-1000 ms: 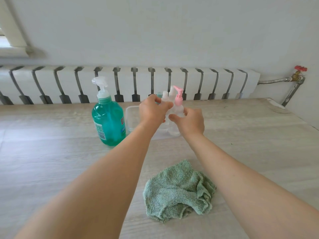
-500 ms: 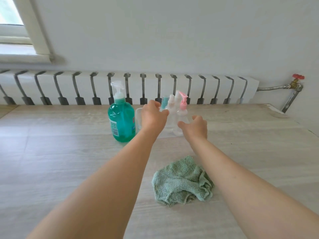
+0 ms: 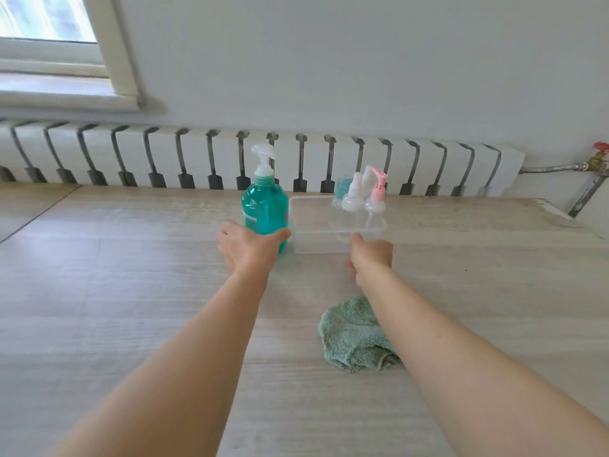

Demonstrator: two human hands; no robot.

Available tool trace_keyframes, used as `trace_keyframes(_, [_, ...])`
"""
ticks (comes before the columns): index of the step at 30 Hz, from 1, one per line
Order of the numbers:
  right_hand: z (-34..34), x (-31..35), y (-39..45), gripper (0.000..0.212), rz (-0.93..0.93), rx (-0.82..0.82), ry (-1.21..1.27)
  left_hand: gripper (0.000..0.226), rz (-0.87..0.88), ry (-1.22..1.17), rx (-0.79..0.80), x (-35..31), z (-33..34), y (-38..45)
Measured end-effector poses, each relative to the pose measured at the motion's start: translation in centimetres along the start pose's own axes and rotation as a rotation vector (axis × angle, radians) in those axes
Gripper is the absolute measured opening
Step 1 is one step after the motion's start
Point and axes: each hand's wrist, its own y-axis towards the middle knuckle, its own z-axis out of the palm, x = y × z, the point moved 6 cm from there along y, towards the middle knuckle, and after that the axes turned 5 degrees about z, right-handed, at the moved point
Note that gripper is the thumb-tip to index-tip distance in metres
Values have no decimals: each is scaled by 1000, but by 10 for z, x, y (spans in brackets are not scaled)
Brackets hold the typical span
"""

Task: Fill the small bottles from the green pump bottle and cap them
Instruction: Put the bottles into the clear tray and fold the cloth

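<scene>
- Translucent green pump bottle (image 3: 264,206) with white pump head stands upright on the far middle of the table (image 3: 99,275), just left of the clear tray (image 3: 329,239).
- Left hand (image 3: 248,247), a second ago up at the small bottles (image 3: 361,196), is now low at the green bottle's base; fingers spread, thumb against it, not yet wrapped round.
- Right hand (image 3: 370,255) has drawn back from the bottles to the tray's near edge; whether its fingers are curled or straight, cannot tell.
- Small bottles, clear rounded plastic, one pink-topped, stand released by the tray's far right corner, still capped. Filling likely starts next.
- Nubbly green cloth (image 3: 356,338) crumpled nearer, right.
</scene>
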Motion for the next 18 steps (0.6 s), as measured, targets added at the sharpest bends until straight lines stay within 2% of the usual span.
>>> trace_keyframes(3, [-5, 4, 7, 52, -7, -74, -34, 102, 85, -123, 57, -11, 8, 11])
trace_keyframes(5, [-9, 9, 10, 64, -54, -107, -112, 96, 131, -168, 70, -17, 13, 16])
trace_keyframes(8, [-7, 18, 11, 83, -163, -72, -232, 89, 148, -178, 53, -20, 17, 20])
trace_keyframes(18, [-7, 23, 17, 89, -196, -17, -240, 77, 239, -126, -41, -33, 3, 17])
